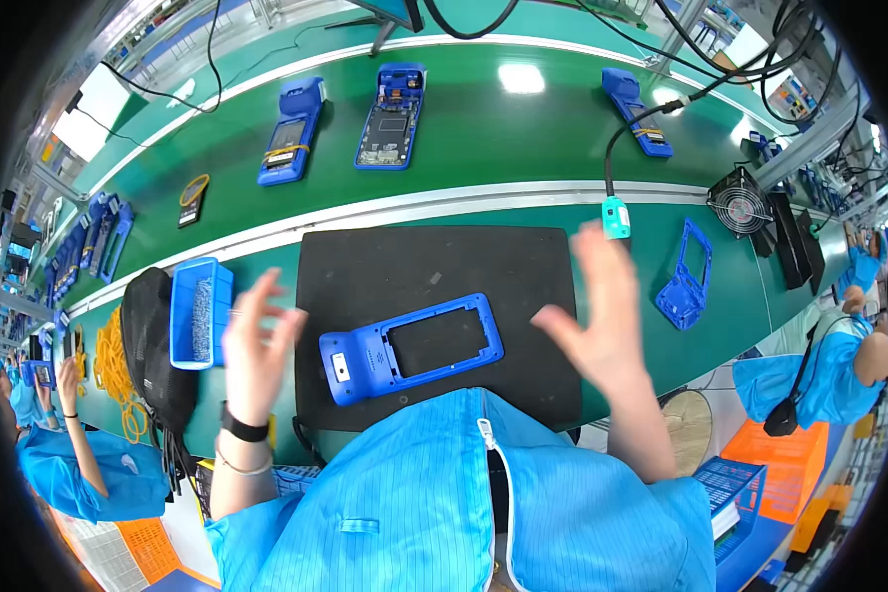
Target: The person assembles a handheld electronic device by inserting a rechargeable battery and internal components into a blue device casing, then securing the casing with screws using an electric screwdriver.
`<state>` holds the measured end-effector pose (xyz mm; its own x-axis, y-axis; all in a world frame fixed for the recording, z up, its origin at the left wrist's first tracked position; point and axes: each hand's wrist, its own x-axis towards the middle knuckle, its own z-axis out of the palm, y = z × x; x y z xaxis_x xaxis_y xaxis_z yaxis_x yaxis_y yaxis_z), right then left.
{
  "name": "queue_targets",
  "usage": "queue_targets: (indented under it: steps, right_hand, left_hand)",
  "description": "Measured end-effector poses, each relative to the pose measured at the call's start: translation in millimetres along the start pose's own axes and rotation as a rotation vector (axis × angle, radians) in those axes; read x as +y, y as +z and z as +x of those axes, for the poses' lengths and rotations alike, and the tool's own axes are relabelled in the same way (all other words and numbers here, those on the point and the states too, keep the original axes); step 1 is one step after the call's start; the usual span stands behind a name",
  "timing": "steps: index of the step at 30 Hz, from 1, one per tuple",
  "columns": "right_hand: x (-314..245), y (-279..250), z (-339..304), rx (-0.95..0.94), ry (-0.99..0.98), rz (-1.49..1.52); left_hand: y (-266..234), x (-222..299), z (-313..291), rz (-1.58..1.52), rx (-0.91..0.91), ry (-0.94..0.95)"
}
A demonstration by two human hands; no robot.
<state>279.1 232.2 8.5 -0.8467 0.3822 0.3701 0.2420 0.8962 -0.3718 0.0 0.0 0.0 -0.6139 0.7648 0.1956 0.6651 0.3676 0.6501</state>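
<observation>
On the black mat (434, 261) in front of me lies a blue plastic device housing (367, 361) with a large rectangular opening, tilted slightly up to the right. My left hand (257, 345) hovers at the mat's left edge, fingers apart and holding nothing visible, beside a blue bin (180, 326) of small silvery parts, perhaps screws. Over the mat's right edge, my right hand (607, 316) is raised, thumb spread from slightly blurred fingers. Its fingertips come close to a teal tool (616, 217) hanging from a black cable; I cannot tell whether they touch.
Blue devices (291, 133) lie on the green conveyor beyond the metal rail, one with its circuit board (389, 128) exposed. Right of the mat are a blue frame (685, 276) and a small fan (740, 205). Leftward sit a black bag (158, 345) and yellow bands (113, 360). Co-workers work on both sides.
</observation>
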Motion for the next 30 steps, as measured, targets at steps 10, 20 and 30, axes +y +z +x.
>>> queue_targets:
  steps: [10, 20, 30]
  right_hand:
    - [-11, 41, 9, -0.377, -0.022, 0.051]
    - [-17, 40, 18, -0.250, -0.077, 0.091]
    - [49, 18, 73, -0.105, 0.574, 0.767]
  left_hand:
    - [23, 13, -40, -0.726, -0.276, -0.271]
    - [18, 52, 11, -1.202, -0.323, -0.265]
    - [49, 21, 54, -1.139, -0.277, -0.248]
